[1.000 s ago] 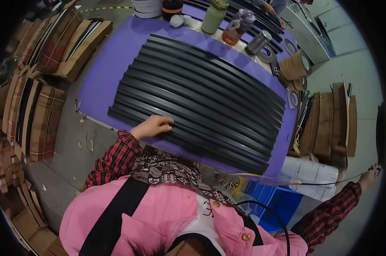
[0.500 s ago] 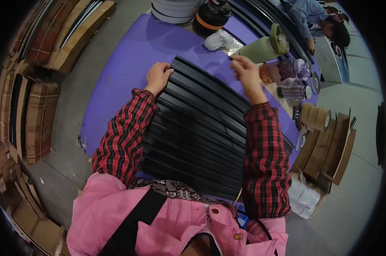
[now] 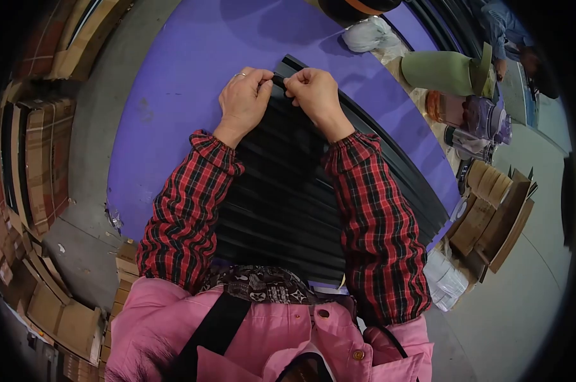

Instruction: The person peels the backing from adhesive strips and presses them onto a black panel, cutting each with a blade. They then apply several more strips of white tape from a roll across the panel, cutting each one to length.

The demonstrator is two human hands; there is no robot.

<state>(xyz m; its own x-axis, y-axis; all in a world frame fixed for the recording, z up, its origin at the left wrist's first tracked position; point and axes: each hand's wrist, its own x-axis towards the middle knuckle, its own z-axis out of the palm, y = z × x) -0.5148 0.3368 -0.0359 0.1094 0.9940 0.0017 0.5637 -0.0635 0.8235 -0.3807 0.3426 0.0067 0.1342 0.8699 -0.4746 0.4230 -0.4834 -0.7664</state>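
Note:
Long ribbed black strips [image 3: 272,165] lie side by side on the purple tabletop [image 3: 154,127], running from their far ends toward my body. My left hand [image 3: 242,102] is closed at the far end of the strips, thumb and fingers pinched together. Close beside it, my right hand [image 3: 316,94] pinches a small black piece [image 3: 278,81], which bridges the gap between both hands' fingertips. The piece's exact kind is too small to make out. Both forearms hide parts of the strips.
Along the right of the table stand a green bottle [image 3: 437,71], a clear jar with purple contents [image 3: 482,118] and tape rolls [image 3: 488,181]. A crumpled white bag [image 3: 367,35] lies farther back. Cardboard boxes [image 3: 49,159] line the left floor. A co-worker's sleeve [image 3: 501,25] shows far right.
My right hand has come left from beside the green bottle to meet my left hand at the strips' far end. The left hand has shifted slightly and now pinches. The view has moved too.

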